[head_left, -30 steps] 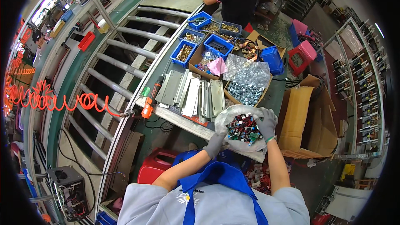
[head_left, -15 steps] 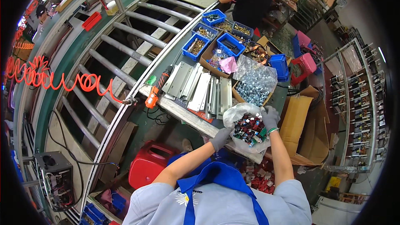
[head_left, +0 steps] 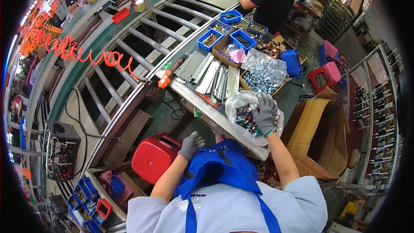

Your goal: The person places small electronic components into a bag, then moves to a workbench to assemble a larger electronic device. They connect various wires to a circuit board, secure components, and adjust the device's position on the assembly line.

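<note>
My right hand (head_left: pixel 265 114), in a grey glove, lies over the rim of a clear plastic bag (head_left: pixel 279 130) with its fingers stretched out and apart. Inside the bag are small parts (head_left: pixel 248 118) in red, black, green and white, partly hidden by that hand. The bag rests at the near right corner of the workbench (head_left: pixel 215 118). My left hand (head_left: pixel 190 146), also gloved, hangs off the bench beside a red plastic stool (head_left: pixel 151 159). Its fingers are loosely bent and nothing shows in them.
Metal brackets (head_left: pixel 211 75), a box of screws (head_left: pixel 261 81), blue bins (head_left: pixel 210 39) and an orange-black power screwdriver (head_left: pixel 166 77) cover the bench. A cardboard box (head_left: pixel 310 125) stands to the right, a roller conveyor (head_left: pixel 138 41) to the left. Another person (head_left: pixel 274 4) works beyond the bench.
My left hand has left the bag's edge and moved left and down toward the stool. My right hand has shifted from the bag's far right rim onto its top. The view has turned slightly.
</note>
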Action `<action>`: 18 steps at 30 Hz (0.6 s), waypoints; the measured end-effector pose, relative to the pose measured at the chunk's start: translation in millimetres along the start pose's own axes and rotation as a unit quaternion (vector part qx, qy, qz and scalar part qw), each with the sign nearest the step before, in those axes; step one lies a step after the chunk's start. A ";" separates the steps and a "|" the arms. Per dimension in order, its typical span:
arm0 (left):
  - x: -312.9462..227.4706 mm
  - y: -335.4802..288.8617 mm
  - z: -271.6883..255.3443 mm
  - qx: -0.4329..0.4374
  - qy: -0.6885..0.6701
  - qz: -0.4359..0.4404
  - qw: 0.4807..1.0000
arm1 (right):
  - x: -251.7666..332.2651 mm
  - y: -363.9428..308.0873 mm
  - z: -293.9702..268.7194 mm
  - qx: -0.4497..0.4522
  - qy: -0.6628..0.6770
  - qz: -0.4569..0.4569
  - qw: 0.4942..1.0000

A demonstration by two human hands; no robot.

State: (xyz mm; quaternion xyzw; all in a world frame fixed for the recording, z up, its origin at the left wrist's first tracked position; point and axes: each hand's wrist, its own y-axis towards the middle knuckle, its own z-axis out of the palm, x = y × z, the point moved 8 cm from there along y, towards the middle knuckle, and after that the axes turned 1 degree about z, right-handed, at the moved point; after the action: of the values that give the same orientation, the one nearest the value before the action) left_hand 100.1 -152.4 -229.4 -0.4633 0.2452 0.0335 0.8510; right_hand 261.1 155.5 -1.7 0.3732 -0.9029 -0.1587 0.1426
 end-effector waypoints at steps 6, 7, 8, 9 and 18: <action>105.2 -81.9 -149.5 -0.199 -0.105 0.038 0.974 | -44.6 -11.5 50.3 0.040 0.037 -0.049 0.997; 126.2 -97.9 -169.4 -0.239 -0.099 0.040 0.965 | -52.5 -5.8 54.3 0.027 0.043 -0.038 0.998; 153.8 -112.4 -201.7 -0.261 -0.077 0.054 0.961 | -54.0 1.9 50.9 -0.007 0.048 -0.042 0.998; 178.8 -123.6 -226.3 -0.282 -0.055 0.067 0.956 | -54.8 8.3 54.5 0.006 0.051 -0.040 0.998; 360.4 -198.1 -333.1 -0.398 -0.175 0.038 0.900 | -63.0 19.3 56.7 0.041 0.046 -0.021 0.998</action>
State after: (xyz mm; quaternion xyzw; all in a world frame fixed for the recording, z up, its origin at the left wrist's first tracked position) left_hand 344.0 -594.4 -388.1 -0.7404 0.0759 0.2415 0.6226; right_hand 270.5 224.0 -54.4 0.4048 -0.8930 -0.1071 0.1651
